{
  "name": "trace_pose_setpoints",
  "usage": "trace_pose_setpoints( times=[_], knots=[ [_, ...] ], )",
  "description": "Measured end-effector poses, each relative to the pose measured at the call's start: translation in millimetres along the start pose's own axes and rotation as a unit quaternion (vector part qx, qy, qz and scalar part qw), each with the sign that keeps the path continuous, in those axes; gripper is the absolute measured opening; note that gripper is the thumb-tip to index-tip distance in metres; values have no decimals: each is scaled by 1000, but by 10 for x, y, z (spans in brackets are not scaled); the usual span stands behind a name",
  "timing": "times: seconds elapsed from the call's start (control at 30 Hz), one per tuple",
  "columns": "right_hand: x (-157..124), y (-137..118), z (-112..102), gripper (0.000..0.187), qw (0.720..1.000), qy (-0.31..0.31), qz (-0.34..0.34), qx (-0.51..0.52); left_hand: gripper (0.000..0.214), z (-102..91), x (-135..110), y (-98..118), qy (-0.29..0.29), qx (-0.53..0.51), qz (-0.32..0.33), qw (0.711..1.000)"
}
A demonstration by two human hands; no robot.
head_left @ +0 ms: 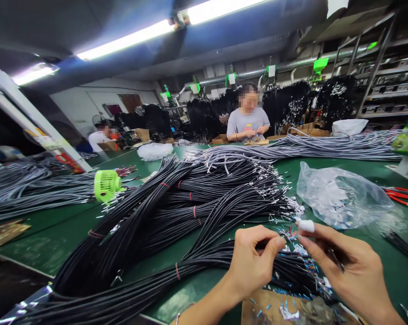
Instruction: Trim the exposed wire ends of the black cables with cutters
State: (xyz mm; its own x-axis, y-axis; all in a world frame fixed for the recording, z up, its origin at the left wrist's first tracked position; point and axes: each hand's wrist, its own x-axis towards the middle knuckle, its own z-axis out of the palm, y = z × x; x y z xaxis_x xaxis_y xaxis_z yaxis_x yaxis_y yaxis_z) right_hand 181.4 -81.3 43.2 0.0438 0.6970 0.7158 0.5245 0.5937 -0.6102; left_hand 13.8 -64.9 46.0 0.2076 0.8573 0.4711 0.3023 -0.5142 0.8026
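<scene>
My left hand (254, 255) is closed in a pinch around the end of a black cable (285, 235), most of which the fingers hide. Facing it, my right hand (351, 264) has thumb and index finger drawn close together by the thin wires at that end. A white finger cover (306, 225) sits on the index fingertip. Something dark and metallic shows under the curled fingers, too hidden to name. Below both hands lies a bundle of black cables (207, 262) tied with a red band, its stripped ends showing blue and white wires.
Several more black cable bundles (132, 212) cover the green table (44, 253). Grey cables (302, 146) lie beyond. A clear plastic bag (342, 194) stands right, a cardboard piece (258, 307) in front, a green fan (106, 185) left. A co-worker (247, 119) sits opposite.
</scene>
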Motion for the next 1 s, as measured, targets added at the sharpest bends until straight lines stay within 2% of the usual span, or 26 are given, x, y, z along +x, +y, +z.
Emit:
trace_pose_setpoints(
  times=[0.07, 0.17, 0.43, 0.53, 0.7, 0.8, 1.0],
  knots=[
    [-4, -3, 19, 17, 998, 9, -34, -44, 28, 32, -16, -19, 6, -7, -11, 1000],
    [-26, 3, 59, 19, 994, 31, -50, -92, 31, 80, -46, -52, 2, -20, -31, 999],
    [-81, 30, 81, 22, 987, 43, -78, -137, 36, 101, -27, -54, -28, -99, -100, 990],
    [-100, 60, 95, 21, 989, 47, -75, -119, 37, 98, -16, -53, -17, -118, -110, 987],
    [-93, 82, 107, 25, 997, -3, -39, -60, 38, 97, -18, -65, -9, -126, -101, 987],
    [-54, 40, 92, 23, 998, 29, 8, -47, 39, 92, -18, -68, -12, -125, -95, 988],
    [-27, -23, 76, 28, 999, 33, 11, 1, 38, 79, -14, -59, -10, -117, -94, 989]
  ],
)
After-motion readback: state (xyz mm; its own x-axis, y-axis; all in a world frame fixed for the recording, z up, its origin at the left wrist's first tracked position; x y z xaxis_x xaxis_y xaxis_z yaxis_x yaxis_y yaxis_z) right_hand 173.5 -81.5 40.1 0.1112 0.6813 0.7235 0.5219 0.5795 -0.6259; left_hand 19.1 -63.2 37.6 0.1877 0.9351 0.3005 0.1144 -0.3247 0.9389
